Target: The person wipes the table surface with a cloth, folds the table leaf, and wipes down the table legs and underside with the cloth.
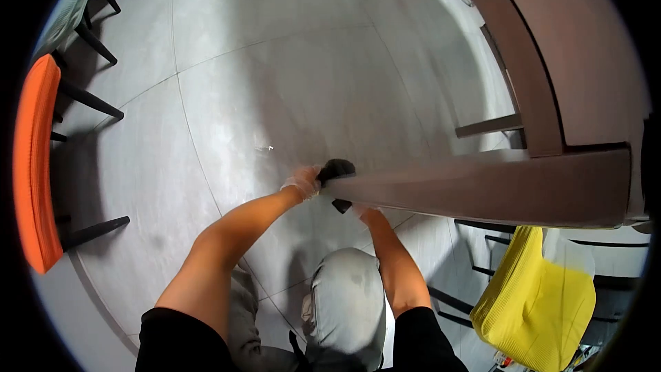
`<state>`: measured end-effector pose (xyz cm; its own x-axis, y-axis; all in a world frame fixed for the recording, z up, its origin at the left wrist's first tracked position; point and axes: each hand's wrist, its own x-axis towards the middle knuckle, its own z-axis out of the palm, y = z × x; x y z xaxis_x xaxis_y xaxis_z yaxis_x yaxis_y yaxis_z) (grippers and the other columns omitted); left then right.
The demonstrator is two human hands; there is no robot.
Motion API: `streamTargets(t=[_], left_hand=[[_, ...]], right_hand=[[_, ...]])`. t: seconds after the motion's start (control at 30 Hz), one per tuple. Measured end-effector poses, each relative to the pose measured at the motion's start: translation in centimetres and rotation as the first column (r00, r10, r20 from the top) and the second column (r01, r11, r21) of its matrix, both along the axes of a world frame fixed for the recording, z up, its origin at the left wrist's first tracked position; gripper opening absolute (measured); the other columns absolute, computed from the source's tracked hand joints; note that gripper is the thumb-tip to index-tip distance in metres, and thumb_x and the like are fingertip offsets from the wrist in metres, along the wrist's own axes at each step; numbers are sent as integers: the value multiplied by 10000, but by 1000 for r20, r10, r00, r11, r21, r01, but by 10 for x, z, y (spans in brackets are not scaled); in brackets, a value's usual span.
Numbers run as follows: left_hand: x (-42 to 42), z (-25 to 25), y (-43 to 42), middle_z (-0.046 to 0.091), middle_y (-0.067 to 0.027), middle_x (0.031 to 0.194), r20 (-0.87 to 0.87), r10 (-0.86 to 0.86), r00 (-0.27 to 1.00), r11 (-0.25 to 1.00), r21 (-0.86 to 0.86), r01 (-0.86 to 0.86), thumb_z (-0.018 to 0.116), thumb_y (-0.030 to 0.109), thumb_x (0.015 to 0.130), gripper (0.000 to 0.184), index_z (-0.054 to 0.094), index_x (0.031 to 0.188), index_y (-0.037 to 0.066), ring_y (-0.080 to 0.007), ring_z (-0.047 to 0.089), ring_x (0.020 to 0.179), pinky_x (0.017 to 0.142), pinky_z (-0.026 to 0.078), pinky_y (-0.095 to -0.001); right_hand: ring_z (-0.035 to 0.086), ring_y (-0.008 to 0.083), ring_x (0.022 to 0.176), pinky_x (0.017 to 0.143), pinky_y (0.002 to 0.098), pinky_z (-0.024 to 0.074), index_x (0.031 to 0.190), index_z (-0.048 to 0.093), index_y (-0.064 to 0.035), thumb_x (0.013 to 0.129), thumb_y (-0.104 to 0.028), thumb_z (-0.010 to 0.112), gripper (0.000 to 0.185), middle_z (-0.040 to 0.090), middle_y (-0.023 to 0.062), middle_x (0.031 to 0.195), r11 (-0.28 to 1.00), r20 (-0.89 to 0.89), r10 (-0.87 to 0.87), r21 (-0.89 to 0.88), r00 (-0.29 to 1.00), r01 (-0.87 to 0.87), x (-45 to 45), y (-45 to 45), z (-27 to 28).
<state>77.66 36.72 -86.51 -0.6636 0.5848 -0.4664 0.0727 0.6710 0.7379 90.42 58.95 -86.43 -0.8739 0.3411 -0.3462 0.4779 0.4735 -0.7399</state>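
Observation:
At the narrow left end of a long brown wooden piece (pixel 482 189), a black object (pixel 337 171) sits against my left hand (pixel 304 180), which wears a thin clear glove. The fingers of that hand are largely hidden by the black object, and their grip is unclear. My right hand (pixel 365 212) is beneath the end of the wooden piece, mostly covered by it. A smaller black part (pixel 341 204) shows beside my right hand.
An orange-covered chair (pixel 38 165) stands at the left, with a grey-green chair (pixel 69 10) behind it. A yellow-covered chair (pixel 537 303) is at the lower right. Brown wooden furniture (pixel 578 41) fills the upper right, its leg (pixel 489 125) over the grey tiled floor (pixel 289 83).

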Motion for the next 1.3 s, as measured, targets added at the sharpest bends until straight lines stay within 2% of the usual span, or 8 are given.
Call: streamTargets(t=[0.1, 0.3, 0.43, 0.77, 0.97, 1.1, 1.2, 1.3], left_hand=[[-12, 98, -13, 746, -185, 965, 244, 71, 967, 996, -78, -53, 663, 153, 847, 304, 742, 1137, 115, -364, 727, 955, 850, 572, -449], [-15, 116, -11, 714, -101, 808, 88, 139, 986, 941, 300, -159, 646, 128, 842, 254, 733, 1063, 36, -190, 671, 727, 710, 546, -342], [-16, 208, -8, 653, -57, 753, 59, 193, 979, 797, 573, -191, 623, 82, 827, 225, 713, 1018, 2, -134, 592, 703, 658, 497, -318], [-8, 446, 8, 529, -44, 690, -4, 329, 944, 441, 885, -150, 574, -8, 813, 151, 659, 936, -26, -104, 478, 626, 578, 401, -292], [7, 383, 12, 555, -149, 737, -205, 441, 874, 466, 884, -28, 562, -15, 801, 187, 631, 975, -8, -267, 524, 627, 613, 443, -373], [17, 352, -1, 585, -175, 742, -473, 427, 771, 709, 704, 40, 492, -21, 846, 166, 615, 957, -9, -282, 585, 628, 612, 475, -377], [23, 274, -13, 629, -234, 856, -465, 300, 833, 804, 593, 41, 562, 34, 844, 256, 588, 1098, 34, -465, 612, 783, 703, 482, -522], [29, 219, -21, 633, -252, 863, -431, 175, 885, 899, 436, 35, 547, 84, 880, 305, 550, 1183, 49, -477, 629, 826, 730, 480, -553]], right_hand=[[656, 289, 1071, 942, 382, 513, 1094, 708, -25, 816, -48, 625, 290, 705, 132, 1109, 998, 6, -1, 69, 1000, 1, 1, 0, 2], [671, 293, 1041, 926, 374, 518, 1044, 732, -15, 767, 6, 640, 292, 725, 134, 1070, 995, -86, -77, 54, 993, 82, 18, -1, 85], [689, 260, 983, 887, 354, 527, 973, 756, -12, 718, 60, 632, 292, 747, 109, 1004, 673, -127, -501, -680, 856, 293, 28, -2, 188], [629, 117, 744, 704, 250, 493, 878, 750, 11, 745, 82, 559, 243, 703, 20, 828, 708, -533, -666, -671, 522, 219, 10, -45, 439], [535, 65, 751, 715, 219, 432, 883, 722, 14, 818, 64, 519, 219, 629, -38, 817, 777, -691, -630, -559, 355, 291, 7, -74, 386], [504, 62, 742, 679, 240, 408, 860, 698, 6, 832, 50, 524, 182, 598, -49, 802, 775, -593, -631, -501, 499, 385, 11, -80, 327], [574, 66, 805, 764, 222, 443, 909, 728, 18, 804, 69, 511, 247, 663, -44, 851, 801, -448, -598, -372, 664, 470, 25, -71, 259], [586, 71, 873, 802, 232, 448, 949, 744, 20, 810, 57, 526, 261, 673, -42, 928, 784, -363, -603, -436, 711, 442, 29, -78, 225]])
